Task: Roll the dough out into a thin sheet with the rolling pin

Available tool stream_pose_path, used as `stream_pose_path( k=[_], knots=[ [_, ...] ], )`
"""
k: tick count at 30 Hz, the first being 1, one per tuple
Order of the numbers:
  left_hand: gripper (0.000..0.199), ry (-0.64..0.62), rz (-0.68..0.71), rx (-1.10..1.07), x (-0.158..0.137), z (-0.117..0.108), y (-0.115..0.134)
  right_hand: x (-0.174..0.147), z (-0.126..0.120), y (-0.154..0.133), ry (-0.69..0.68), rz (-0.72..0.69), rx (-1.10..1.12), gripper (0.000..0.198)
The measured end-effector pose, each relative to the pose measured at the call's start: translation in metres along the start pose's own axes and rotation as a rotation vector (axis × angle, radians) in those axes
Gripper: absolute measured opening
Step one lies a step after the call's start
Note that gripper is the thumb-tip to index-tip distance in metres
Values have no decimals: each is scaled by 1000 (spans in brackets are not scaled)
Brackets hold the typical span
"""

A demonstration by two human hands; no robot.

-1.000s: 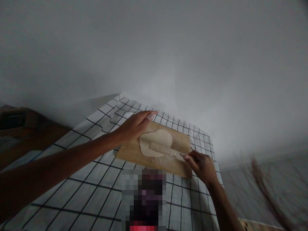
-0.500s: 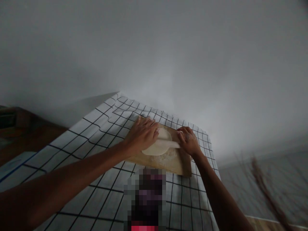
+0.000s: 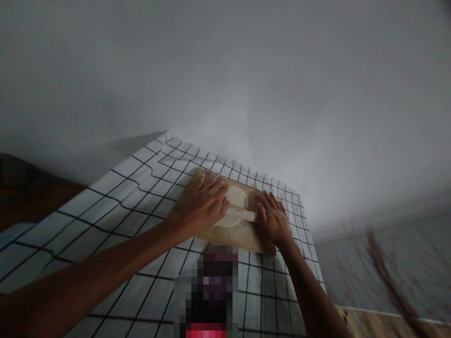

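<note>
i judge rolling is the step: the dough (image 3: 237,196) lies mid-frame on the board (image 3: 248,238), under the pin (image 3: 244,215). my left hand (image 3: 206,203) and right hand (image 3: 274,219) lie open over its ends, fingers extended, gripping nothing. the next move calls for even pressure. i can read no labels.
</note>
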State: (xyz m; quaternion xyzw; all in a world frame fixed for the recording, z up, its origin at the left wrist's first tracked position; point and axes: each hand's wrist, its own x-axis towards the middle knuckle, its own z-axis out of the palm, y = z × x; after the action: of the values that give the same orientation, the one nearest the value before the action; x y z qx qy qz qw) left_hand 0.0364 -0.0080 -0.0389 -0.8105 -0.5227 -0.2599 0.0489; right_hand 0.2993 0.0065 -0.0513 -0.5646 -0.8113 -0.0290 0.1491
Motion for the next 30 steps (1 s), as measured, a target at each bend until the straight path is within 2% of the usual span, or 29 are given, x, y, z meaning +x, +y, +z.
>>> stream_pose_path(
  k=[7, 10, 13, 16, 19, 22, 25, 30],
  knots=[
    [46, 9, 72, -80, -40, -5, 14, -71, -16, -34, 11, 6, 39, 46],
    [48, -15, 70, -60, -48, -9, 16, -78, -15, -35, 35, -23, 9, 47],
    [48, -29, 16, -22, -32, -7, 12, -50, -11, -24, 28, -13, 6, 45],
    [46, -12, -44, 14, 4, 2, -2, 6, -7, -8, 24, 18, 51, 45],
    [46, 49, -93, 61, 41, 14, -19, 63, -1, 7, 15, -14, 103, 47],
    [46, 47, -107, 100, 63, 26, -32, 97, 7, 18, -5, -44, 132, 43],
    [46, -7, -91, 121, 65, 32, -38, 99, 15, 23, -34, -83, 156, 38],
    [47, -57, -70, 118, 42, 24, -25, 62, 19, 15, -8, 4, 133, 44]
  ],
)
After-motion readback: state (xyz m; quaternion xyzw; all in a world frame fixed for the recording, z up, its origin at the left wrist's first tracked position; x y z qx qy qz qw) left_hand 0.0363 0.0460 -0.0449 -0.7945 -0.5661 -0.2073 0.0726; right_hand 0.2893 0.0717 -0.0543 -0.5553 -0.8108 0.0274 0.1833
